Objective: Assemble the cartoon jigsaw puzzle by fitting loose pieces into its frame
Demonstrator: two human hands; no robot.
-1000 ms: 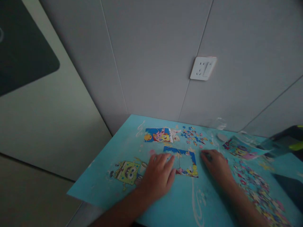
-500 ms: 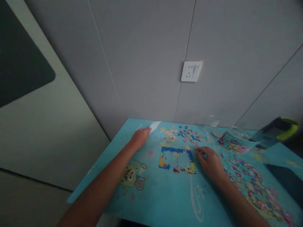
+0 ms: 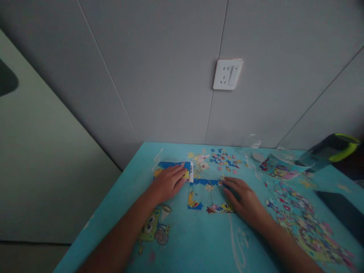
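Note:
A blue and yellow picture card (image 3: 162,165) with a white right edge lies on the table. My left hand (image 3: 168,181) rests flat on it, fingers stretched out, covering much of its picture. Right beside the card is a partly assembled jigsaw puzzle (image 3: 195,205), a frame of joined pieces around an open middle. My right hand (image 3: 242,195) lies over the puzzle's right side, fingers extended, with the fingertips at its upper right corner. Several loose jigsaw pieces (image 3: 224,159) are scattered behind the puzzle.
A large heap of puzzle pieces (image 3: 305,223) spreads on the right, beside a dark flat panel (image 3: 342,208). Behind it stand a clear container with a cartoon label (image 3: 280,168) and a dark bottle-like object with a yellow-green edge (image 3: 331,148). A wall socket (image 3: 227,74) is above the table.
The card, seen before as a white shape in my left hand, now lies flat, picture up, left of the puzzle. My left hand has opened onto it. My right hand has moved over the puzzle's right side.

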